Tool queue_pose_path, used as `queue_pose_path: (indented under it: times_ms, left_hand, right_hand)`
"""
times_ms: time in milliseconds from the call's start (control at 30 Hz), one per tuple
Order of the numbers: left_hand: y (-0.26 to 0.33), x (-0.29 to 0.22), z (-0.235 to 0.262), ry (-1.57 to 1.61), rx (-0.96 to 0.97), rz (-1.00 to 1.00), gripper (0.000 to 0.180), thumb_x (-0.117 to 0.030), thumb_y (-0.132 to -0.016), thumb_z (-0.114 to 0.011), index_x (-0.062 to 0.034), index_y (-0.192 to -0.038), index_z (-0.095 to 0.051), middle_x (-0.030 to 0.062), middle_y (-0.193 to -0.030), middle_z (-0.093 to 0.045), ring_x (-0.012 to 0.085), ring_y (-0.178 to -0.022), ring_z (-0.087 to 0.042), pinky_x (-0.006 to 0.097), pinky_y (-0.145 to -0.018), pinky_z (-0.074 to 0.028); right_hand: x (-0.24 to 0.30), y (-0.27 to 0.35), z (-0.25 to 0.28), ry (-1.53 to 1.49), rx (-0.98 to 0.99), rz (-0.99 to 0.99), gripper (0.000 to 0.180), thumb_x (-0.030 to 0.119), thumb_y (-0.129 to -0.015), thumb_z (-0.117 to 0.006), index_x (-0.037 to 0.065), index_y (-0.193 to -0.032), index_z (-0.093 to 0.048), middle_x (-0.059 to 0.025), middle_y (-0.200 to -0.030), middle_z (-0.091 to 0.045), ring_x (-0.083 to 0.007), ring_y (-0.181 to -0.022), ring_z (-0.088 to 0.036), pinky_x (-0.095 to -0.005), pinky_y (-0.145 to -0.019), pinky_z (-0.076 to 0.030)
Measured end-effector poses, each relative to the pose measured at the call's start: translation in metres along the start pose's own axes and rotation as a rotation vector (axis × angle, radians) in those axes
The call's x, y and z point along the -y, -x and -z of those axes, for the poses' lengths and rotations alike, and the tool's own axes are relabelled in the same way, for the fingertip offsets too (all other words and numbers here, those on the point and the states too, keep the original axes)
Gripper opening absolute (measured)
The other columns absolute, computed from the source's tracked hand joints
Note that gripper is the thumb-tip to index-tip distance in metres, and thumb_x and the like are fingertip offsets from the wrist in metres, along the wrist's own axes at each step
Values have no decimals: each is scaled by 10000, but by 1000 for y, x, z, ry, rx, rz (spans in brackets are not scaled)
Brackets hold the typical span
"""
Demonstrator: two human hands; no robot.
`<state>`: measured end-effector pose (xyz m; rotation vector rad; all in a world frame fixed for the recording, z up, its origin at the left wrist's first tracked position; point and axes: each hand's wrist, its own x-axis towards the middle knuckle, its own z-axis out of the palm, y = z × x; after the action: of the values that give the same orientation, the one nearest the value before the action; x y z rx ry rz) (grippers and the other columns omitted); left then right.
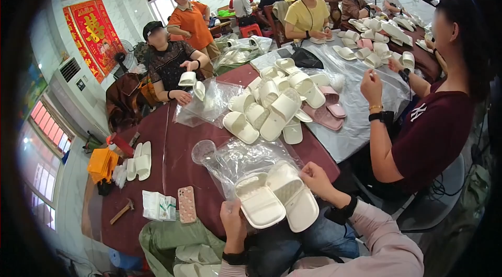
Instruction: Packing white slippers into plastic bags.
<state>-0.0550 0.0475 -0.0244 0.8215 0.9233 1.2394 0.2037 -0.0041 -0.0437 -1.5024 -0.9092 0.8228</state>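
A pair of cream slide slippers lies side by side in front of me at the table's near edge, soles partly toward me. A clear plastic bag spreads out around and beyond them; whether they lie in it or on it I cannot tell. At the left slipper's near side, my left hand is closed, pinching the bag's edge. My right hand pinches the bag's other edge beside the right slipper. A heap of cream slippers rises just beyond the bag, with pink slippers at its right.
On the dark red table to the left are a hammer, a phone, a white packet, orange packets and another slipper pair. A co-worker sits close on my right; another handles slippers across the table.
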Motion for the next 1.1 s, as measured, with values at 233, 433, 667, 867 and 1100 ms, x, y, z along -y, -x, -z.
queue_pose_path:
  times_ms: [233, 433, 667, 867, 1100]
  left_hand:
    - [10, -57, -13, 75, -1, 98, 166, -217, -938, -476, -116, -807, -485, -23, -670, -508, 49, -534, -482, 175, -450, -381]
    - [17, -84, 1, 43, 98, 242, 183, -249, -932, -474, -102, -832, -518, 22, -716, -568, 133, -613, -592, 247, -549, -503]
    - [17, -102, 17, -125, 8, 288, 357, -310, -949, -429, -11, -1103, -547, 95, -912, -658, 168, -762, -660, 261, -631, -544]
    - [26, -136, 17, 152, -5, 411, 263, -229, -927, -483, 11, -1023, -529, 164, -840, -660, 230, -625, -661, 272, -520, -569]
    - [49, -172, 11, -78, 63, 15, 229, -250, -949, -460, -32, -977, -522, 104, -811, -636, 203, -692, -644, 300, -597, -546]
  right_hand:
    - [70, 0, 11, 86, 81, 95, 118, 60, -849, -589, 18, -793, -494, -28, -644, -546, -59, -538, -487, -224, -463, -382]
    - [101, -5, 16, -132, 330, -45, 108, 23, -865, -528, 7, -858, -422, -148, -697, -618, -213, -582, -645, -325, -502, -543]
    - [107, -7, 13, -302, 395, -156, 89, -1, -873, -502, -9, -879, -414, -210, -747, -633, -258, -629, -667, -337, -541, -567]
    - [149, -1, 9, -377, 436, -168, 91, 21, -864, -526, 1, -851, -438, -205, -728, -642, -246, -606, -665, -307, -519, -554]
    - [170, 8, -4, -403, 459, -52, 88, 13, -873, -522, 10, -840, -440, -199, -708, -641, -234, -565, -652, -291, -494, -528]
